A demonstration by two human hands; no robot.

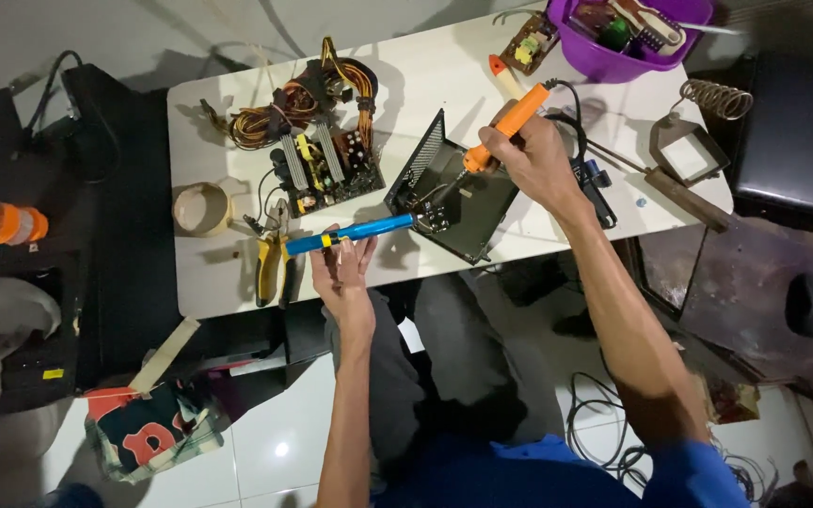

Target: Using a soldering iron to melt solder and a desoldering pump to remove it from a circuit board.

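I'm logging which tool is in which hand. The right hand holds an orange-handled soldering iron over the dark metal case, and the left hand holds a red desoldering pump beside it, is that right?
Not quite: the pump in the left hand is blue with a yellow band, not red. The head view shows it. The rest stands: the right hand holds the orange-handled soldering iron over the dark metal case.

White table (228, 282) with circuit board (326, 169), tape roll (201, 207), pliers (270, 263), purple bowl (604, 58), metal case (458, 202).
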